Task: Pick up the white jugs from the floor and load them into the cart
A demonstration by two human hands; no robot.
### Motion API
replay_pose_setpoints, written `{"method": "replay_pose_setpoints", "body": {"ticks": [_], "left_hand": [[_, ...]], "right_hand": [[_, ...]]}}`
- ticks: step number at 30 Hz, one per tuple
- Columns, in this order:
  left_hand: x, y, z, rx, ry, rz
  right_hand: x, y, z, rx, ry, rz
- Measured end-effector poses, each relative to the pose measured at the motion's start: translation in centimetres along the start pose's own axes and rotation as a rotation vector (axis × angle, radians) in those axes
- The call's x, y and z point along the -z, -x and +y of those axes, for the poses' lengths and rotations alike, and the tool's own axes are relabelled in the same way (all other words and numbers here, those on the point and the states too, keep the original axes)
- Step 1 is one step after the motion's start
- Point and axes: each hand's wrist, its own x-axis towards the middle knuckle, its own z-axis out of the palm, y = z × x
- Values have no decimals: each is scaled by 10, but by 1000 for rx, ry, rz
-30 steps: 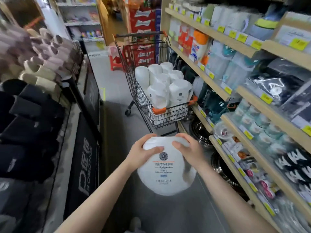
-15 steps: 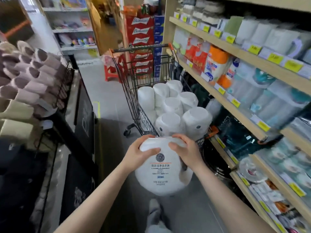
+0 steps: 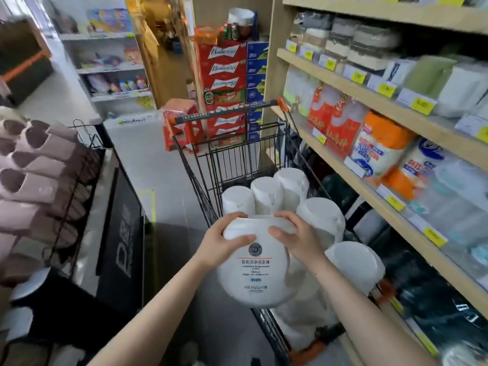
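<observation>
So on the far left there's a rack of pinkish slippers (image 3: pixel 39 167) and a dark promo sign (image 3: pixel 122 239) along the aisle floor, nothing to do with the job. Moving in, the left hand (image 3: pixel 221 244) has its fingers curled over the top left edge of a white jug (image 3: pixel 254 262), thumb across the front, and the right hand (image 3: pixel 298 239) does the same on the other side, so it's a solid two-handed grip. The jug is up in the air, label facing the camera, right over the near end of the cart (image 3: pixel 200 186). Inside the cart there are already five or so loaded jugs (image 3: pixel 266 194), packed toward the right side and the back. Right of that is the shelving (image 3: pixel 369 101) full of packaged goods. I'd say the task is well along: this one just needs lowering into the gap on the near left. Can't see any jugs left on the floor from here, so no idea how many remain.
</observation>
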Motion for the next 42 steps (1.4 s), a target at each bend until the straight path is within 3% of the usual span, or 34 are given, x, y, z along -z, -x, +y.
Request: {"method": "replay_pose_setpoints", "body": {"ticks": [6, 10, 17, 22, 24, 37, 42], "left_hand": [[42, -103, -7, -132, -116, -141], [72, -174, -4, -266, -198, -351], [80, -286, 17, -359, -289, -719], [41, -355, 36, -493, -387, -852], [25, -379, 44, -464, -343, -922], [-53, -548, 53, -460, -513, -1048], [-56, -567, 22, -397, -433, -1121]], "right_hand": [[-11, -83, -4, -71, 92, -99], [-21, -123, -13, -167, 37, -72], [-24, -171, -24, -104, 67, 272], [0, -204, -11, -119, 125, 456], [12, -220, -2, -111, 154, 487], [57, -357, 50, -141, 394, 710], [42, -368, 69, -240, 495, 678]]}}
